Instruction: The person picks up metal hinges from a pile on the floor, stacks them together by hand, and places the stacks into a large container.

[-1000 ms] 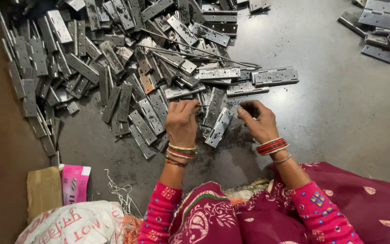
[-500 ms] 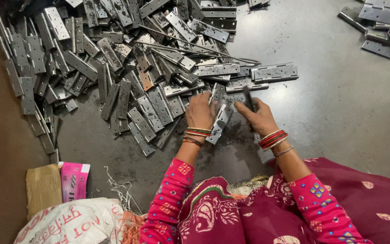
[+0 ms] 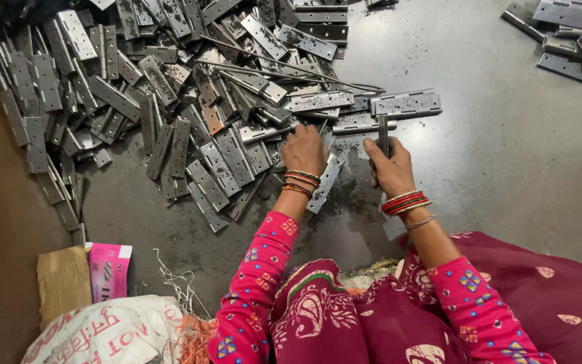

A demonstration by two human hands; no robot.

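A big heap of grey metal hinge leaves (image 3: pixel 170 101) covers the dark floor ahead and to the left. My left hand (image 3: pixel 304 149) rests palm down on the near edge of the heap, over a hinge leaf (image 3: pixel 325 183) that sticks out below the wrist. My right hand (image 3: pixel 391 165) is closed around a narrow upright metal piece (image 3: pixel 383 133). Just beyond it lies an assembled hinge (image 3: pixel 405 104). Both wrists wear coloured bangles over pink sleeves.
A second small stack of hinges (image 3: pixel 570 37) lies at the far right. Long thin metal rods (image 3: pixel 284 67) lie across the heap. At near left sit a white printed sack (image 3: pixel 102 334), a brown cardboard piece (image 3: pixel 62 280) and a pink packet (image 3: pixel 108 269). Maroon cloth covers my lap.
Both hands have reached forward from near my lap to the heap's edge. The right hand now holds its metal piece upright, and the left hand has gone down onto the hinges.
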